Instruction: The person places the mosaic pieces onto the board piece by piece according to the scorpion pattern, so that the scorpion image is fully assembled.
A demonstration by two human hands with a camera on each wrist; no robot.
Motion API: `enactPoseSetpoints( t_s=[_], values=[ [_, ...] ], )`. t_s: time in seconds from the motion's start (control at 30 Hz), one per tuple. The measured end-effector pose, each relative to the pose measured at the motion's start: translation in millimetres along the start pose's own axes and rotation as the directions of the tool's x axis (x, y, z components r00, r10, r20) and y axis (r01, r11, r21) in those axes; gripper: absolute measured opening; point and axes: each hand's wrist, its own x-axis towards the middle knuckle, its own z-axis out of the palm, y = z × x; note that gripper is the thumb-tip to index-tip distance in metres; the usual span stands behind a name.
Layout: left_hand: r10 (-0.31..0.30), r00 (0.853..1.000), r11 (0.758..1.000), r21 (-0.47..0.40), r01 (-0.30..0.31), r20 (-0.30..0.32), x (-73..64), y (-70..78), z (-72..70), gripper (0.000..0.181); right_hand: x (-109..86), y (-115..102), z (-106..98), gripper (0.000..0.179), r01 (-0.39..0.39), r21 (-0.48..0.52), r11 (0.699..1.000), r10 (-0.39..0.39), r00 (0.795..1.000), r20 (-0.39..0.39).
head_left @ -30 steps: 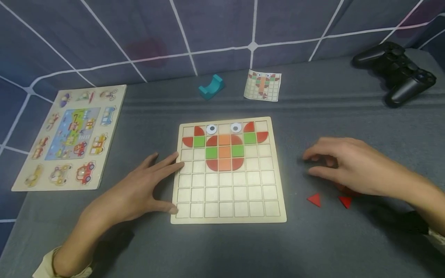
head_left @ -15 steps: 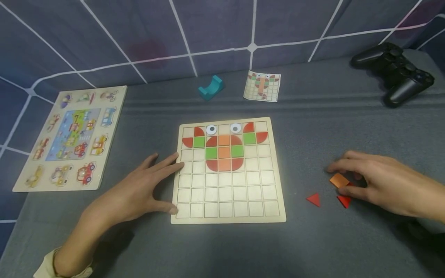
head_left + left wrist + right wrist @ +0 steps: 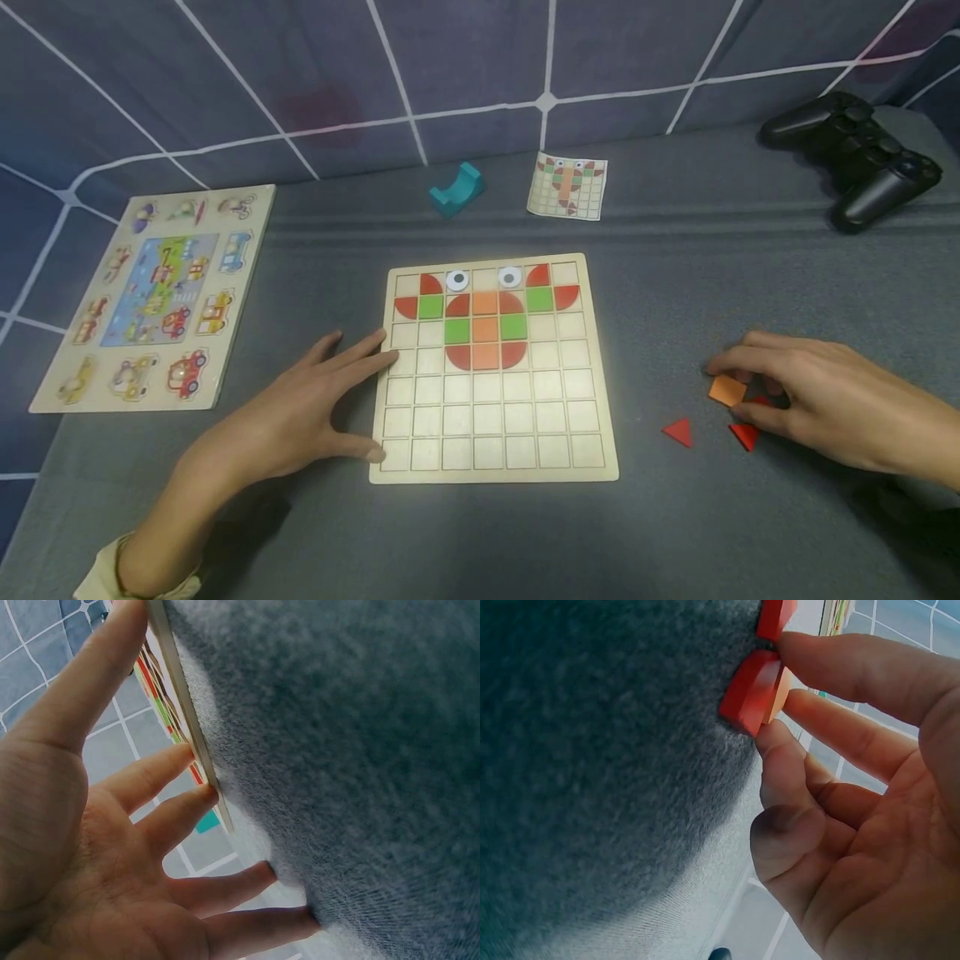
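My left hand (image 3: 288, 417) rests beside the pale wooden grid board (image 3: 487, 417), its spread, straight fingers and thumb touching the left edge. In the left wrist view two fingertips meet the board's rim (image 3: 180, 682). Red, green and orange tiles and two eye discs fill part of the upper grid. To the right of the board my right hand (image 3: 817, 400) pinches an orange square tile (image 3: 727, 390) between thumb and index finger. A red piece (image 3: 748, 694) lies right by this tile in the right wrist view. Two red triangles, the nearer one (image 3: 679, 432) among them, are close to the thumb.
A small printed pattern card (image 3: 566, 186) and a teal curved block (image 3: 457, 190) lie behind the board. At left is a vehicle picture puzzle (image 3: 247, 250); a black game controller (image 3: 851, 158) sits at the back right.
My right hand has moved right and toward me, onto the loose pieces. Its fingers have come to the orange tile, which has shifted slightly left. The left hand has stayed still.
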Motion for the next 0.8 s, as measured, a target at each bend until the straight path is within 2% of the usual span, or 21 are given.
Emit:
enactPoseSetpoints(
  t_s=[0.17,0.23,0.3,0.4,0.57,0.67,0.8],
  values=[
    [-0.003,1.0,1.0,-0.005,0.003,0.003,0.3,0.4,-0.2,0.105,1.5,-1.8,-0.8,0.046,-0.024,-0.01,1.0,0.024,1.0,0.008],
    [-0.002,1.0,1.0,-0.004,0.002,0.005,0.7,0.4,-0.4,0.106,4.9,-5.7,-3.0,0.046,-0.054,-0.013,0.998,0.055,0.998,0.039],
    [-0.003,1.0,1.0,-0.004,0.003,0.008,1.0,0.1,-0.8,0.106,9.9,-12.3,-5.6,0.045,-0.078,-0.009,0.997,0.079,0.995,0.067],
    [0.0,1.0,1.0,0.0,0.0,0.007,0.6,-0.2,-1.2,0.106,20.4,-25.9,-10.6,0.042,-0.074,0.02,0.997,0.072,0.995,0.068],
    [0.002,1.0,1.0,-0.003,-0.002,0.008,0.4,-0.4,-1.6,0.106,41.4,-52.6,-15.2,0.036,0.072,0.104,0.992,-0.072,0.997,-0.006],
    [0.014,1.0,1.0,-0.004,-0.014,0.005,0.5,-0.8,-1.0,0.106,56.3,-71.3,-15.2,0.033,0.166,0.155,0.974,-0.162,0.986,-0.036],
    [0.022,1.0,1.0,-0.005,-0.022,0.001,0.3,-1.1,-0.2,0.105,77.8,-96.3,-12.8,0.028,0.236,0.217,0.947,-0.234,0.972,-0.033]
  ],
)
